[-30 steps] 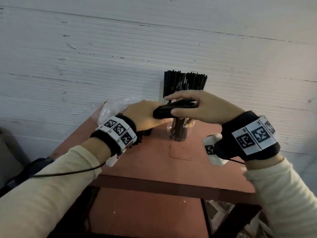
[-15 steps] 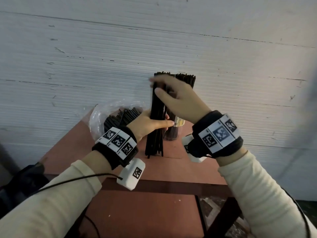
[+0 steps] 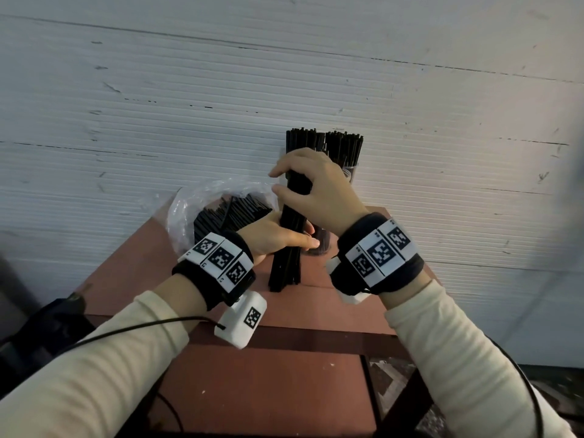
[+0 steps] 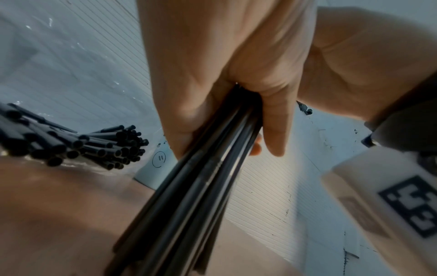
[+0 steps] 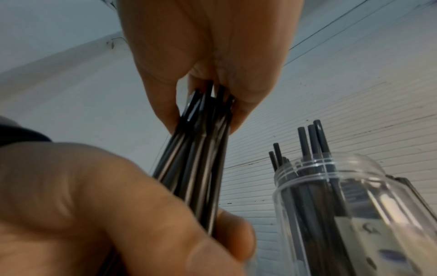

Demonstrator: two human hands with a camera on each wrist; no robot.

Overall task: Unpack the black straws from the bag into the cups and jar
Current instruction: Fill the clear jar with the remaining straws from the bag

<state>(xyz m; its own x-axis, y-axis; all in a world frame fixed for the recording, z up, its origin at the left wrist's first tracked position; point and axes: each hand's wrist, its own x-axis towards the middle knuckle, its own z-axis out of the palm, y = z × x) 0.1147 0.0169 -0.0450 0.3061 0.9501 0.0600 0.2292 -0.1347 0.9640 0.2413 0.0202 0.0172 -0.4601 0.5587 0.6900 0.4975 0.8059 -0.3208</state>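
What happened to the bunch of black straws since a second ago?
The straw bunch turned from lying sideways to standing upright on the table. The right hand moved up to grip its top; the left hand kept gripping lower down. The bag and jar stayed put.

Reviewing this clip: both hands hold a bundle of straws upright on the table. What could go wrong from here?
1. The bundle of straws stands with its lower ends splayed on the table; when the left hand and right hand lift it, loose ones may slip out.
2. The clear jar already looks crowded, so the bundle may catch on its rim or tip it.
3. The bag lies open at the left hand's side; a nudge could spill the remaining straws.
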